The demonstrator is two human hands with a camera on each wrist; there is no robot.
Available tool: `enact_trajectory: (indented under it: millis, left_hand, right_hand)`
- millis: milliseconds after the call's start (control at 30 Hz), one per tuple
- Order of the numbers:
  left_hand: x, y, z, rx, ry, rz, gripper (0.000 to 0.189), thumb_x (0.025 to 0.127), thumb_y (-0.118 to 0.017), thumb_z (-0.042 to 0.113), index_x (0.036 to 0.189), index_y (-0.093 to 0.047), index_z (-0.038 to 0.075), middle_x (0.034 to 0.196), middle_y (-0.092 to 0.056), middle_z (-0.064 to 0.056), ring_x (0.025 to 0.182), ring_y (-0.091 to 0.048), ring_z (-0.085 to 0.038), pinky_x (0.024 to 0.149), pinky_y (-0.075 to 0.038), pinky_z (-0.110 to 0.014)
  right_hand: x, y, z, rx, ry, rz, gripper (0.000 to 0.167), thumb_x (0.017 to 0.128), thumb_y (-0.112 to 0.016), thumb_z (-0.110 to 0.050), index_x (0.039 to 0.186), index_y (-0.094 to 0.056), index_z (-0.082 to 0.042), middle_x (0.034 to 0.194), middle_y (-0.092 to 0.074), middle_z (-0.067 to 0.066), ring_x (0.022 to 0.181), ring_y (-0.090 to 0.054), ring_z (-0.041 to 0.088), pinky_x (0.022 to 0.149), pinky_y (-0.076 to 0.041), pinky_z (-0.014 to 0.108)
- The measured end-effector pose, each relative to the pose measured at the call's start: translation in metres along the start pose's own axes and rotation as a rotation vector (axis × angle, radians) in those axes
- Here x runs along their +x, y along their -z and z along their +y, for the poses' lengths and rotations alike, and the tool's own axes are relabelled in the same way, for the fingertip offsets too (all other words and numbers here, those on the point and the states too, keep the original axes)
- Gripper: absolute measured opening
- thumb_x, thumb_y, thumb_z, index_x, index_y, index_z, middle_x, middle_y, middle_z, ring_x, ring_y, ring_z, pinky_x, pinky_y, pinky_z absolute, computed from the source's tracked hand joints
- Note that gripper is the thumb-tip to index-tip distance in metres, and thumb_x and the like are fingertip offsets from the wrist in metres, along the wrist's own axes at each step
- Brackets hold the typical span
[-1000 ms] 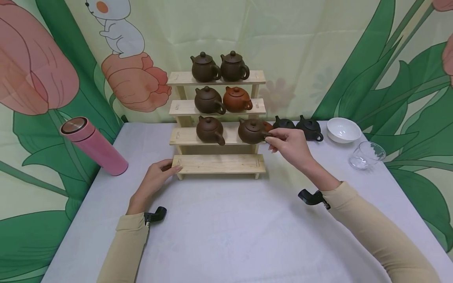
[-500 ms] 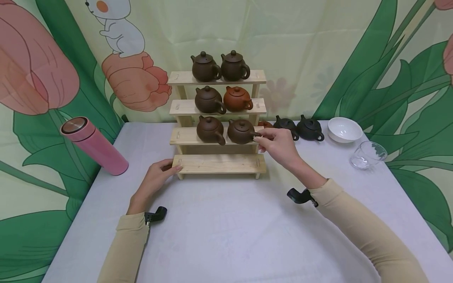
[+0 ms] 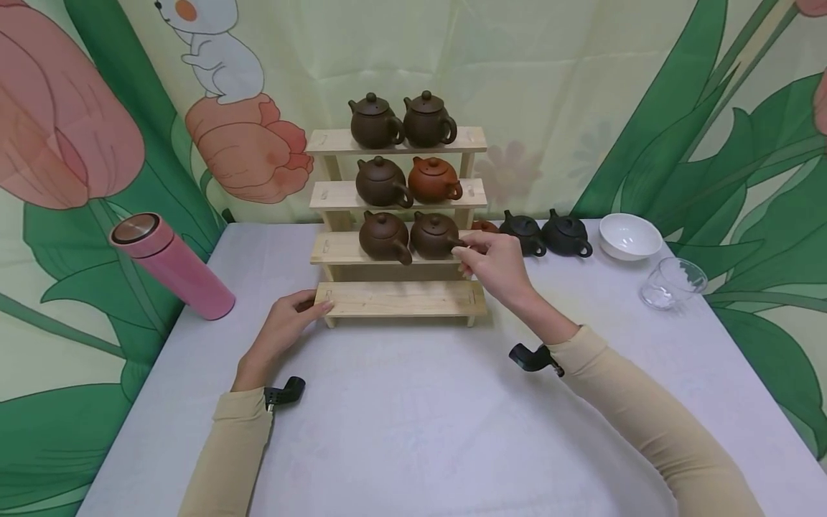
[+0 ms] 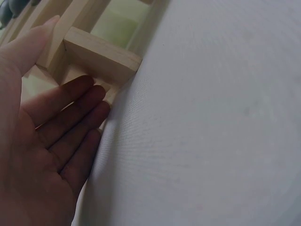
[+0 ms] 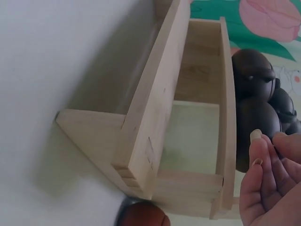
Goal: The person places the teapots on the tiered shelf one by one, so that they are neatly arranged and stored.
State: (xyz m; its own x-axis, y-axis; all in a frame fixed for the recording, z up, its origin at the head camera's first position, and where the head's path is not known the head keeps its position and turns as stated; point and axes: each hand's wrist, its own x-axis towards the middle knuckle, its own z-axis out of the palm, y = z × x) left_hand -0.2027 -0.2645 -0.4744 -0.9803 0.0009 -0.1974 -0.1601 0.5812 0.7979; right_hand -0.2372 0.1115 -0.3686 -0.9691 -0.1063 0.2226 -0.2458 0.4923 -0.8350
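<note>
"Left side first: what's on your feed?"

"A pink bottle [image 3: 174, 267] stands on the table [image 3: 400, 416]. Next I see the left hand [image 3: 284, 324], thumb resting on the left end of the wooden stand [image 3: 398, 300], on its lowest step, fingers stretched straight by the leg."

"So it isn't clasping?"

"No curl that I can make out. It seems to be steadying the stand."

"And the step above?"

"A brown teapot [image 3: 383, 237], and just right of it the held teapot [image 3: 433, 235], upright. I can't tell whether the board bears its full weight."

"Right hand [image 3: 499, 267]?"

"Pinching that pot's handle between thumb and fingers."

"Would you take it there?"

"I would. I judge it stiff fired clay, fairly light but brittle, a little slippery, with a lid that may be loose. A handle pinch lets the body sag, so I'd stay level and avoid knocking its neighbour."

"Farther right?"

"Two black teapots [image 3: 566, 235], a white bowl [image 3: 629, 248] and a glass [image 3: 672, 285]."
</note>
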Motion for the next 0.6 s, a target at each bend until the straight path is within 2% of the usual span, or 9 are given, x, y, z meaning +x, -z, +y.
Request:
enact_trajectory:
  millis: [333, 600]
  left_hand:
    - [-0.0018, -0.0005, 0.0, -0.003, 0.019, 0.0, 0.092, 0.08, -0.065, 0.073, 0.146, -0.049, 0.01, 0.149, -0.05, -0.014, 0.138, -0.047, -0.034, 0.113, -0.04, -0.053]
    - [0.0003, -0.0001, -0.0013, -0.046, -0.022, 0.008, 0.084, 0.081, -0.067, 0.07, 0.141, -0.054, 0.012, 0.144, -0.056, -0.012, 0.135, -0.051, -0.031, 0.111, -0.042, -0.051]
  right_hand:
    - [-0.001, -0.008, -0.0017, 0.034, 0.013, -0.006, 0.015, 0.09, -0.073, -0.017, 0.099, -0.075, -0.005, 0.072, -0.072, 0.014, 0.063, -0.07, 0.03, 0.056, -0.054, 0.023]
    - [-0.0029, -0.0078, 0.0019, 0.036, 0.027, -0.01, 0.018, 0.091, -0.073, -0.017, 0.105, -0.074, -0.006, 0.073, -0.072, 0.013, 0.06, -0.069, 0.021, 0.057, -0.055, 0.022]
